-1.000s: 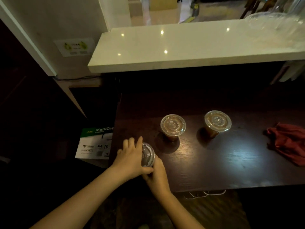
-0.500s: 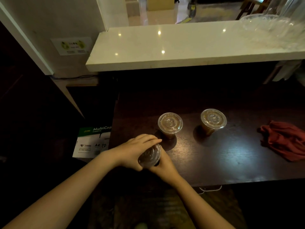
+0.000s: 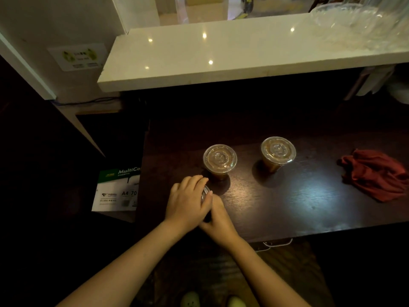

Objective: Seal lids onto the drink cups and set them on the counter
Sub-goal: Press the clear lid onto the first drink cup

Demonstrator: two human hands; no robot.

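Near the front left of the dark table [image 3: 287, 207], my left hand [image 3: 188, 202] lies over the clear lid [image 3: 205, 192] of a drink cup, fingers curled over its far rim. Only a sliver of that lid shows. My right hand [image 3: 218, 216] grips the cup's side from the right and below; the cup body is hidden. Two more cups of brown drink, one in the middle [image 3: 219, 159] and one to the right [image 3: 278, 150], stand behind with clear lids on. The white counter [image 3: 221, 60] runs above the table's back.
A crumpled red cloth [image 3: 374, 173] lies at the table's right. Clear plastic ware [image 3: 358, 21] sits on the counter's right end. A box of A4 paper [image 3: 117, 191] stands on the floor to the left of the table.
My left hand has come down flatter over the lid and now covers nearly all of it. The cup has stayed between both hands. The other two cups have not moved.
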